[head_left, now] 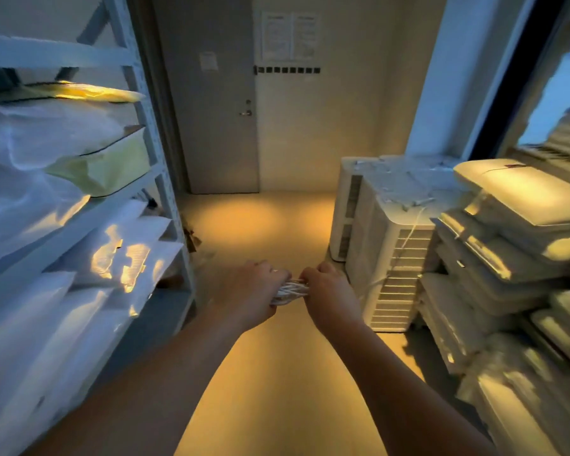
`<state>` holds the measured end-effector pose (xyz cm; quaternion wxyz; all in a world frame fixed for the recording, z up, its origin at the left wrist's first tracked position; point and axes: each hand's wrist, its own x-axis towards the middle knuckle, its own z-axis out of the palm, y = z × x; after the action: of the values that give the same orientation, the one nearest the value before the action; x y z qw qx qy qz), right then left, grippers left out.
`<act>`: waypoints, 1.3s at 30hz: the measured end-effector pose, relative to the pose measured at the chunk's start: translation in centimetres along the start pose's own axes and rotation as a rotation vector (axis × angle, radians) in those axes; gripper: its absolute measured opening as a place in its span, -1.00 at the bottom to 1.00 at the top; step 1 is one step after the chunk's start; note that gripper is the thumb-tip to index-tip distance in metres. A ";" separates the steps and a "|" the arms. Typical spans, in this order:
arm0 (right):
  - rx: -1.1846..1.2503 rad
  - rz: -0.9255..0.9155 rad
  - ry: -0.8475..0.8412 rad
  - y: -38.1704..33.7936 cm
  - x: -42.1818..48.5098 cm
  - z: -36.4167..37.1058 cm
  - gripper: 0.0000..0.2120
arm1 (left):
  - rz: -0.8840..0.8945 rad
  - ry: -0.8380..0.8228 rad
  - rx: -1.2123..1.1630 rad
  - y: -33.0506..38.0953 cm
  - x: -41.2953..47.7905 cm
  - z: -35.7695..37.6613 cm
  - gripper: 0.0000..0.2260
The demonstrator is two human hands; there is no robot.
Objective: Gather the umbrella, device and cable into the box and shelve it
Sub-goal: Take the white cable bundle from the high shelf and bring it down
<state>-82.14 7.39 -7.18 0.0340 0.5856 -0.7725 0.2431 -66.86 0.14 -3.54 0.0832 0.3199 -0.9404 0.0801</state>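
Note:
A bundle of white cable (292,291) is stretched between both my hands, out in front of me above the floor. My left hand (255,292) is closed around its left end. My right hand (329,292) is closed around its right end, and the two hands nearly touch. Only a short stretch of coiled strands shows between the fists. No umbrella, device or box can be made out in the head view.
A white metal shelf rack (160,179) with plastic-wrapped bags fills the left side. White air-conditioner-like units (392,258) and stacked white appliances (507,258) line the right. Bare floor (270,225) runs ahead to a closed door (221,126).

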 end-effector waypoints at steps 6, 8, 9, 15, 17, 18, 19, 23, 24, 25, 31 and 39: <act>-0.055 0.127 0.085 12.0 -3.0 -6.2 -0.82 | 0.130 0.048 -0.041 12.1 7.0 -0.1 -0.55; -0.074 0.170 0.101 15.5 -3.9 -8.0 -0.81 | 0.173 0.064 -0.050 15.7 9.2 -0.3 -0.56; -0.084 0.190 0.097 17.3 -4.2 -8.9 -0.80 | 0.197 0.074 -0.047 17.5 10.2 -0.2 -0.56; -0.125 0.343 0.096 25.1 -6.0 -13.1 -0.81 | 0.370 0.111 -0.083 25.4 16.0 0.8 -0.52; -0.143 0.405 0.132 27.0 -6.8 -14.0 -0.80 | 0.434 0.107 -0.104 27.6 18.0 1.1 -0.53; -0.147 0.440 0.151 27.8 -7.1 -14.3 -0.82 | 0.466 0.107 -0.112 28.6 19.0 1.3 -0.54; -0.152 0.477 0.168 28.5 -7.4 -14.5 -0.83 | 0.504 0.112 -0.118 29.5 19.9 1.5 -0.54; -0.196 0.629 0.234 31.0 -8.7 -15.8 -0.89 | 0.652 0.122 -0.167 33.2 23.3 2.0 -0.53; -0.208 0.658 0.250 31.5 -8.9 -16.2 -0.90 | 0.688 0.125 -0.169 34.1 24.0 1.9 -0.52; -0.222 0.682 0.264 31.9 -9.1 -16.8 -0.90 | 0.723 0.132 -0.173 35.0 24.8 1.8 -0.52; -0.327 0.836 0.354 33.8 -11.7 -20.3 -0.86 | 0.918 0.211 -0.280 40.3 27.2 0.4 -0.57; -0.465 1.033 0.458 35.0 -17.6 -23.7 -0.91 | 1.124 0.291 -0.367 48.1 25.7 -1.4 -0.60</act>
<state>-114.42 39.76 -4.00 0.2040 0.0453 -0.9625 0.1728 -116.32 22.94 -1.49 0.2098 -0.2592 -0.9427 -0.0086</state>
